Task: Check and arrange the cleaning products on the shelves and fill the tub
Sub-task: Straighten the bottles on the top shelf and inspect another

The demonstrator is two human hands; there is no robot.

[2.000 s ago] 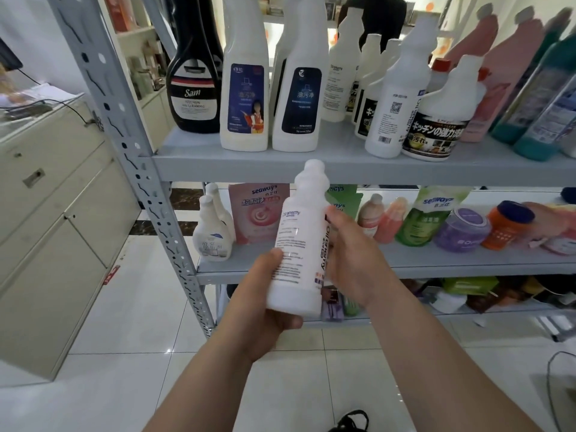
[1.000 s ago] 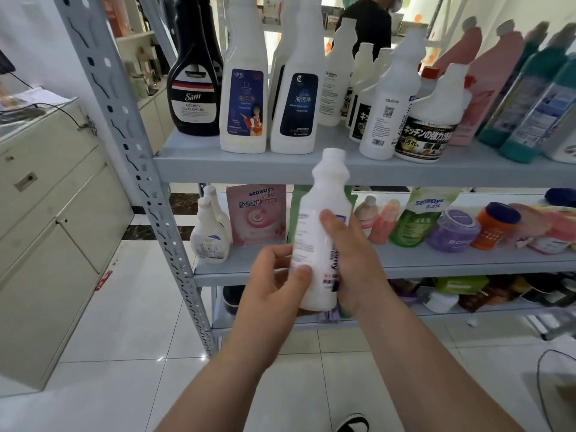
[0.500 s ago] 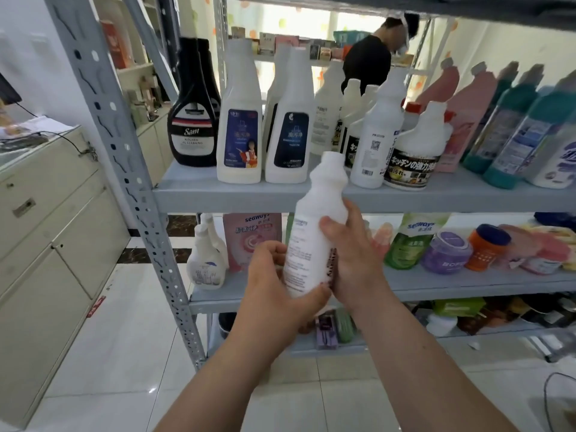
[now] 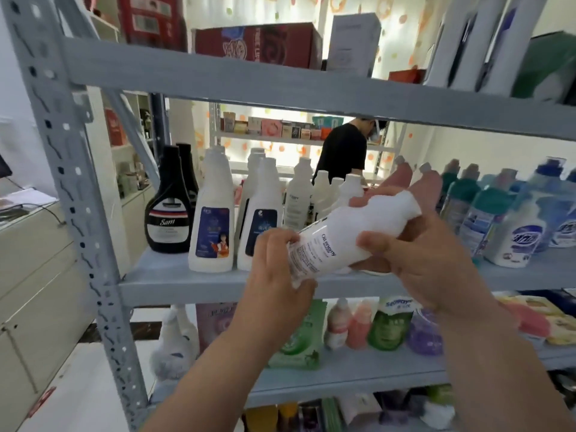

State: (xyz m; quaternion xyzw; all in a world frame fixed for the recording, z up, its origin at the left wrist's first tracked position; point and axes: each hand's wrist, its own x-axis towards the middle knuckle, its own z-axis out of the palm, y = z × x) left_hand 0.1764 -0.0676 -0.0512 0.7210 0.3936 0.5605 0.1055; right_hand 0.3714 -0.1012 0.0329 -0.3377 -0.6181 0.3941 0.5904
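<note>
I hold a white plastic bottle [image 4: 343,238] with small printed text in both hands, tilted so its cap points up and to the right. My left hand [image 4: 277,275] grips its base. My right hand [image 4: 424,260] wraps its upper half. The bottle hangs in front of the grey middle shelf [image 4: 187,285], level with the row of bottles there: a black "Sam" bottle [image 4: 168,213], two tall white bottles with blue labels [image 4: 215,219], smaller white bottles behind, and pink, teal and blue bottles [image 4: 486,213] at the right.
The grey metal rack's upright post [image 4: 78,213] stands at the left. The upper shelf [image 4: 311,85] carries red boxes. The lower shelf [image 4: 343,369] holds pouches and small bottles. A person in black [image 4: 343,151] stands behind the rack. Beige cabinets [image 4: 31,275] line the left.
The view has tipped upward, bringing the top shelf in. I have raised the white bottle from below the middle shelf to its level and tilted it from upright toward the right.
</note>
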